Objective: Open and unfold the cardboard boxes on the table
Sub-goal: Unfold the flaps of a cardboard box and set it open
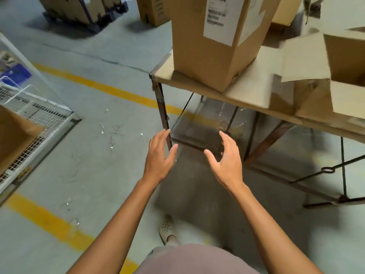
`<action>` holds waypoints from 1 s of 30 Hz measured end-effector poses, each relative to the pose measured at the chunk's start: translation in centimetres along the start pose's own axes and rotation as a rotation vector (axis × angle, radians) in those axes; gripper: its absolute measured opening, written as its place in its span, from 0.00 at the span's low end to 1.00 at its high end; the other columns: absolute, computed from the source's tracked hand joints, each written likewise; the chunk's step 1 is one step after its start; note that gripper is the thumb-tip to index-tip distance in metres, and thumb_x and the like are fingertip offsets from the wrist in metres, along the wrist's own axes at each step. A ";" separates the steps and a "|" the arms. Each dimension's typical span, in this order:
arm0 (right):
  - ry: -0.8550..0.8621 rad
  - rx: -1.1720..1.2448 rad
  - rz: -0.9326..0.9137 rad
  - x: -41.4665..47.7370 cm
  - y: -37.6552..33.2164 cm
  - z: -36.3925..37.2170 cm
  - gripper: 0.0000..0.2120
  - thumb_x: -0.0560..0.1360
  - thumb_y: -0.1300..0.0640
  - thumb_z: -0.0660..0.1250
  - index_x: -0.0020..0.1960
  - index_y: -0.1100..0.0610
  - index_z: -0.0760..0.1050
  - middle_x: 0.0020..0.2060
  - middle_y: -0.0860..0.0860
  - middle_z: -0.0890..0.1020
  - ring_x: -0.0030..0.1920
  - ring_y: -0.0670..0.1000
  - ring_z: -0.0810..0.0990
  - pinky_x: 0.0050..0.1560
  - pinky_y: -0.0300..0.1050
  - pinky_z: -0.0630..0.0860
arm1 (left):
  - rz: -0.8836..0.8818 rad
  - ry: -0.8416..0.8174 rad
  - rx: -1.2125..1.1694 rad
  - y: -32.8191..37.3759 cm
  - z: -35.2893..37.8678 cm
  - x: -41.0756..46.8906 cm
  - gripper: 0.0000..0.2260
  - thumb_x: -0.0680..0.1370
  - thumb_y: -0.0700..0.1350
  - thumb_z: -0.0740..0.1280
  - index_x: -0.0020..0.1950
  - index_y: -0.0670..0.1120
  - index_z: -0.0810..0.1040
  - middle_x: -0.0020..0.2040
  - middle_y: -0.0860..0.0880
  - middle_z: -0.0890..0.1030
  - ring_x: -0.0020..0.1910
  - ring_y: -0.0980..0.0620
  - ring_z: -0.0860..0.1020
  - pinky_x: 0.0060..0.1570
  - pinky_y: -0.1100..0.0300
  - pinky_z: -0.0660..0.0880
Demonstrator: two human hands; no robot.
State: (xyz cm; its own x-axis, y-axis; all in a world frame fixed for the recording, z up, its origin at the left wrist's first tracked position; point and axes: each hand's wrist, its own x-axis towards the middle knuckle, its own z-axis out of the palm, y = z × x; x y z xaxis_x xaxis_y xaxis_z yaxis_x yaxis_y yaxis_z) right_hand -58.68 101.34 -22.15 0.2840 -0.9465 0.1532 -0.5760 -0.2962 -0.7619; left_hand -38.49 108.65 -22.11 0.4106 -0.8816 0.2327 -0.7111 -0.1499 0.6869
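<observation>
Both hands are hanging in the air in front of the desk (197, 84), below its top, and they are holding nothing. The left hand (159, 155) is spread open with the fingers straight, and the right hand (227, 157) is also open, with the fingers a little curved. The palms are facing each other. A tall closed cardboard box (213, 46) with a white label (223, 18) is standing upright on the desk near its left corner. To the right of it, an opened box (335, 76) is lying on the same desk with its flaps spreading outward. Yellow lines (110, 89) are crossing the grey floor (88, 165).
</observation>
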 end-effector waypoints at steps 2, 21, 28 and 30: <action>0.044 0.020 -0.026 2.1 -2.1 1.5 0.34 0.76 0.45 0.70 0.77 0.54 0.63 0.73 0.50 0.69 0.73 0.50 0.67 0.67 0.59 0.73 | 0.063 0.014 -0.008 -0.7 -1.8 3.6 0.24 0.81 0.52 0.62 0.74 0.43 0.68 0.71 0.45 0.71 0.71 0.50 0.67 0.68 0.68 0.60; 0.687 -0.126 -0.268 29.2 -17.6 -9.5 0.26 0.75 0.48 0.67 0.71 0.56 0.71 0.72 0.58 0.70 0.70 0.56 0.67 0.64 0.27 0.56 | 0.601 0.194 0.010 12.0 -10.4 39.5 0.23 0.81 0.52 0.61 0.73 0.43 0.70 0.70 0.42 0.71 0.69 0.45 0.68 0.64 0.58 0.63; 0.555 -0.268 0.176 42.6 -18.6 -16.2 0.40 0.72 0.36 0.68 0.77 0.51 0.58 0.76 0.58 0.60 0.73 0.63 0.62 0.68 0.65 0.68 | 0.411 0.065 0.176 20.0 -8.6 54.0 0.21 0.80 0.54 0.65 0.70 0.45 0.72 0.66 0.44 0.73 0.64 0.46 0.72 0.63 0.48 0.73; 0.364 -0.185 0.390 45.8 -17.4 -16.5 0.52 0.68 0.32 0.71 0.80 0.52 0.48 0.77 0.61 0.57 0.73 0.66 0.62 0.69 0.66 0.67 | 0.254 -0.057 0.199 20.0 -7.3 57.3 0.24 0.80 0.57 0.64 0.71 0.45 0.69 0.67 0.43 0.73 0.62 0.44 0.74 0.62 0.46 0.74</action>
State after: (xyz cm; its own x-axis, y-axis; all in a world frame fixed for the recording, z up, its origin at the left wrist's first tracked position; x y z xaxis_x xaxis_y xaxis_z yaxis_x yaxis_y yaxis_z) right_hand -48.32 61.07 8.54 -0.2409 -0.9637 0.1149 -0.7195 0.0979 -0.6875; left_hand -24.98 58.46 9.99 0.1773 -0.9250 0.3360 -0.8867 -0.0020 0.4624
